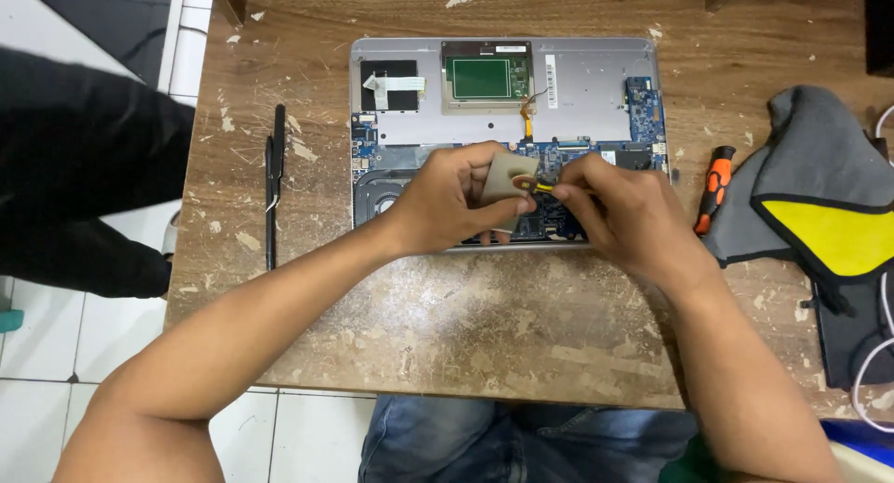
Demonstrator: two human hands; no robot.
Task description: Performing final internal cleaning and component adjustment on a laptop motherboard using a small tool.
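Observation:
An opened laptop base (596, 82) lies on the worn wooden table (484, 306), its blue circuit board (643, 106) and fan (377, 194) exposed. My left hand (447, 199) holds a small beige flat block (507, 176) over the board. My right hand (615, 208) pinches a thin yellow-handled tool (543, 188) whose tip meets the block. Both hands hover above the laptop's near edge.
A black pry tool (274, 185) lies left of the laptop. An orange-and-black screwdriver (714, 187) rests to the right beside a grey and yellow cloth bag (824, 204). White cables (880, 353) hang at the right edge. Another person's dark sleeve (84, 176) is at the left.

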